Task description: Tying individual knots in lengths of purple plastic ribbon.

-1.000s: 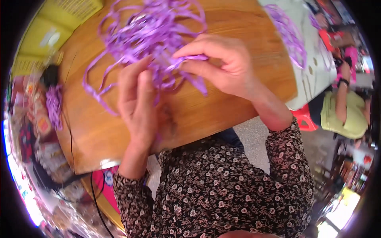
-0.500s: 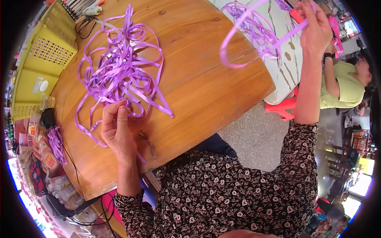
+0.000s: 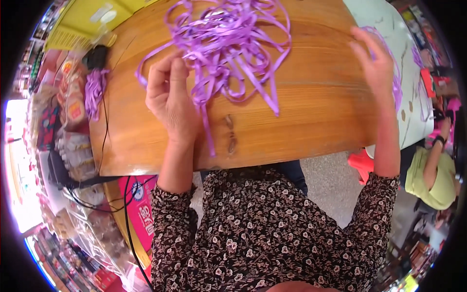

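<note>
A tangled heap of flat purple ribbon [image 3: 233, 34] lies on the wooden table in front of me. At its near left side, my left hand [image 3: 170, 95] has thumb and forefinger pinched together on the purple ribbon; the bit between the fingertips is mostly hidden. Beside that wrist, one loose ribbon end trails toward the table's near edge. Over the right end of the wooden table, my right hand [image 3: 373, 63] is slightly blurred, its fingers apart and nothing in them. Just beyond it, a second lot of purple ribbon [image 3: 398, 85] rests on the white marbled table.
The wooden table [image 3: 311, 117] meets the white marbled table [image 3: 413, 117] at right. A yellow plastic crate [image 3: 82, 22] stands at far left, near a bundle of purple ribbon [image 3: 96, 92] and a black cable [image 3: 127, 214]. A person in light green [image 3: 428, 177] sits at right.
My right hand has let go of the purple ribbon strand it held up, and its fingers have spread. The view has turned, shifting the heap rightward and upward in the picture.
</note>
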